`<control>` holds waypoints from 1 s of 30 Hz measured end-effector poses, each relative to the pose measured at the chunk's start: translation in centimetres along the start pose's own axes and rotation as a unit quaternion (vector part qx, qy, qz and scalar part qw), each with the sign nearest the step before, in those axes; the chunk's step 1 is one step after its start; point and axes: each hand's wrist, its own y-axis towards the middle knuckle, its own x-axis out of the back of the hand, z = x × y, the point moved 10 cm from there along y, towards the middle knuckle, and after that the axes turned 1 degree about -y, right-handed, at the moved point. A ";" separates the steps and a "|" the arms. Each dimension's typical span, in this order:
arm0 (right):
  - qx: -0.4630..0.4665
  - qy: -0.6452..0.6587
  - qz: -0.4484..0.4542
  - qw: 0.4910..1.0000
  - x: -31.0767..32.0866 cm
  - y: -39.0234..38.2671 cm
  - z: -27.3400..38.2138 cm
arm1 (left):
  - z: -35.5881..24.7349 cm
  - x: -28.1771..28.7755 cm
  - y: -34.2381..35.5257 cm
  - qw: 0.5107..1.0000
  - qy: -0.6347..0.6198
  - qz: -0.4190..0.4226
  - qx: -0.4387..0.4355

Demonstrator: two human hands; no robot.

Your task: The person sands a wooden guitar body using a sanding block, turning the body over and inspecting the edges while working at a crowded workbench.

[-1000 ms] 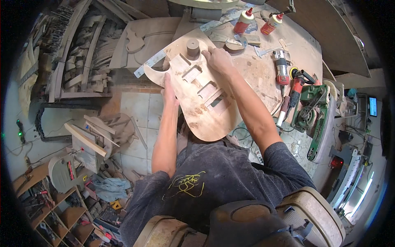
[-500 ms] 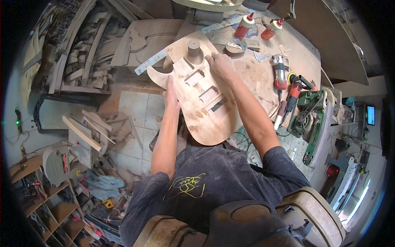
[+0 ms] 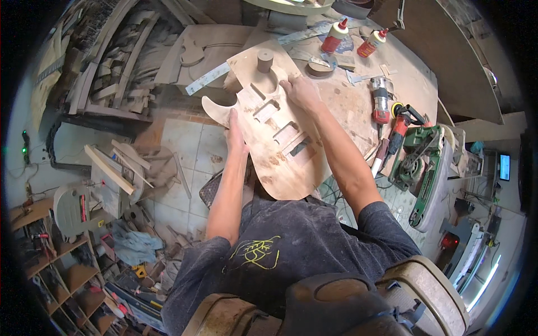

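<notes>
A pale, unpainted solid wood electric guitar body (image 3: 269,151) lies flat between my hands, its rounded end toward my torso. Several routed pockets are cut into its face. My left hand (image 3: 236,133) grips the left edge below the horn, thumb on top and the other fingers mostly hidden. At the upper right edge, my right hand (image 3: 301,91) is closed on the other horn, its fingertips out of sight beneath or behind the wood. A brown upright sanding drum (image 3: 265,61) stands at the far end, close to the cutaway; whether it touches the wood I cannot tell.
On the dusty workbench (image 3: 358,112) stand two red-capped glue bottles (image 3: 335,36). Right of them lie a red power tool (image 3: 380,99), an angle tool (image 3: 398,134) and a green belt sander (image 3: 414,168). Wood offcuts (image 3: 115,168) and shelves (image 3: 61,257) fill the left.
The guitar body has shifted very slightly, with both hands keeping their grip. The whole view has tilted a little.
</notes>
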 end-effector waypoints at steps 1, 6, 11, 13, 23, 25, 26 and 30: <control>0.003 0.001 0.007 1.000 0.0 -0.1 0.3 | 0.0 0.1 -0.2 1.000 -0.003 -0.001 0.002; 0.003 0.019 0.015 1.000 0.0 -0.5 0.8 | -0.1 -0.2 -0.9 1.000 -0.024 0.013 -0.004; -0.009 0.018 -0.016 1.000 0.5 0.0 0.3 | -0.2 -0.4 0.5 1.000 -0.012 0.016 0.003; 0.002 0.012 -0.018 1.000 0.4 1.0 0.3 | -0.4 -0.1 2.2 1.000 -0.004 0.008 0.002; -0.021 -0.006 -0.028 0.999 -0.7 4.5 -0.2 | -2.2 -1.3 5.0 1.000 0.023 -0.001 0.000; -0.033 -0.004 -0.027 0.999 -0.7 4.9 -0.7 | -2.5 -1.9 4.9 0.999 0.039 -0.012 0.012; -0.045 -0.002 -0.028 0.999 -0.7 5.1 -1.1 | -2.5 -2.2 4.7 0.998 0.054 -0.020 0.023; -0.049 -0.001 -0.017 0.999 -0.8 5.5 -0.5 | -1.7 -0.4 6.9 1.000 0.016 -0.014 0.018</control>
